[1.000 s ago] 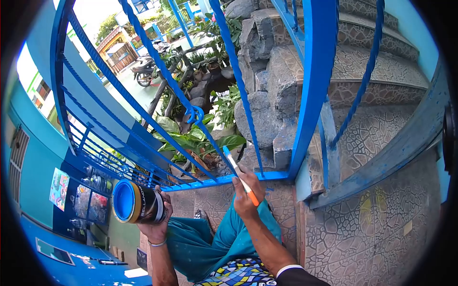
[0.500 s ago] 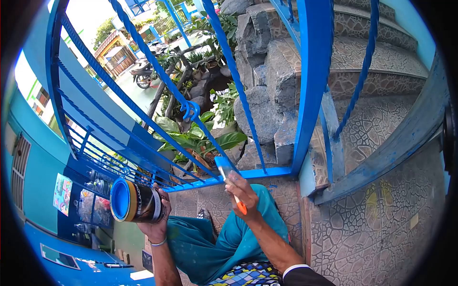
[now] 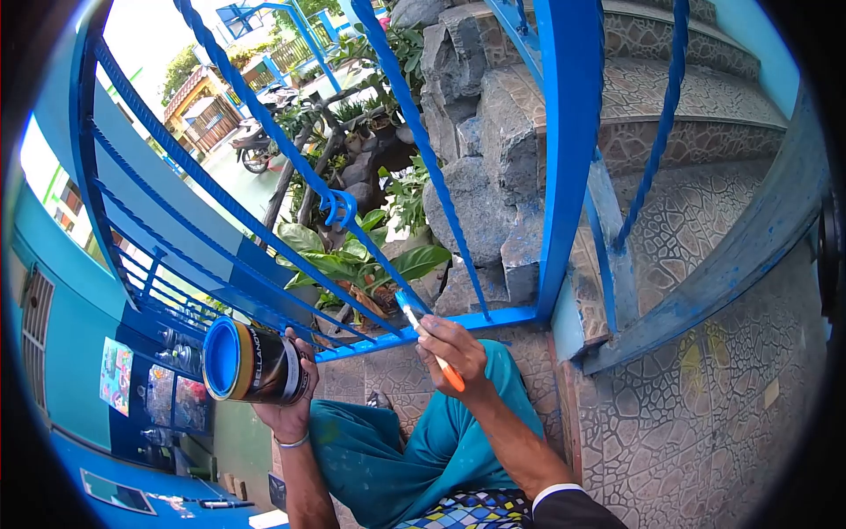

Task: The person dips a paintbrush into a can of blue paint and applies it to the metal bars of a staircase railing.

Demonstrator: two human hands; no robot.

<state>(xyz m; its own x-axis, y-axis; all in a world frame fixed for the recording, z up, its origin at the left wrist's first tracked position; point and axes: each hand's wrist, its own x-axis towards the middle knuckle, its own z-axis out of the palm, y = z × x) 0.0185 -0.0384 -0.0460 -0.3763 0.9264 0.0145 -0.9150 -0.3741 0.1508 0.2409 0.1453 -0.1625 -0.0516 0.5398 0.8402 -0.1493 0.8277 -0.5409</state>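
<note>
I am watching the right hand (image 3: 454, 353) at the centre of the frame, its fingers closing round the orange handle of a paintbrush (image 3: 429, 339), thumb and forefinger pinching it near the metal band. The blue-loaded bristles are pointing toward the upper left and are sitting against the bottom rail (image 3: 423, 328) of the blue railing (image 3: 564, 159), just where a twisted bar (image 3: 441, 189) is coming down to meet it. The left hand (image 3: 286, 401), lower left of centre, is cupping a paint tin (image 3: 251, 361) from beneath, fingers wrapping the dark body; the tin is lying almost on its side, its open mouth facing left and showing blue inside.

That tilt is what I am worrying about most. I am judging that any further roll of the wrist could be sending paint over the rim onto the teal trousers (image 3: 414, 450) below or the patterned stone paving (image 3: 705, 414) at the lower right. How full the tin is, I cannot tell.

The brush is working close to the grey rocks (image 3: 476, 194) and the leafy plants (image 3: 352, 260) behind the bars, so a stroke overshooting the narrow rail could be smearing blue on them; the stone near the post is already looking flecked. The grip on the handle is light and far forward, and I am thinking a slip could be dropping the brush onto the knee. A sleeve brushing wet bars is another risk
</note>
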